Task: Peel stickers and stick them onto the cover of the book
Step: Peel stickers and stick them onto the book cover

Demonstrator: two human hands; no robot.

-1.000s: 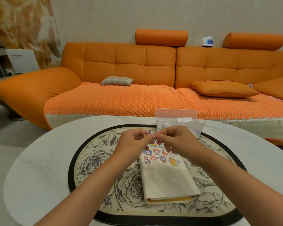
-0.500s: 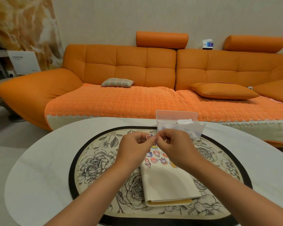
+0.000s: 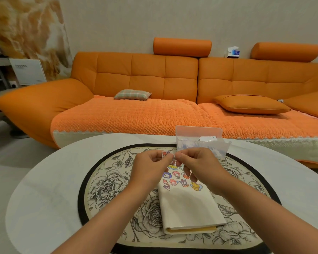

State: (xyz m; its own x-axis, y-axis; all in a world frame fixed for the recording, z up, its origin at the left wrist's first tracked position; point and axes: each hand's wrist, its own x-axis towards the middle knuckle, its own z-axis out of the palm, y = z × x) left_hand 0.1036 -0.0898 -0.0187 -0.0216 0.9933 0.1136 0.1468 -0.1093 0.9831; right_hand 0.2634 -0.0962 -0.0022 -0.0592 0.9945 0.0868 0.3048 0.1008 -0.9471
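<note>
a: the fingers (image 3: pixel 159 158) of the left hand (image 3: pixel 151 170) and right hand (image 3: pixel 200 167) are still pinching one small sticker (image 3: pixel 165 153) between them, above the far end of the book (image 3: pixel 188 204) on the table (image 3: pixel 44 180).
b: anything changing?
a: the right hand's lower fingers are now uncurling toward the book; peeling is probably finishing.

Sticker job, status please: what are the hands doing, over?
Left hand and right hand both pinch one sticker above the book. Its far end carries a cluster of stickers; near half bare. Nothing in the way.
</note>
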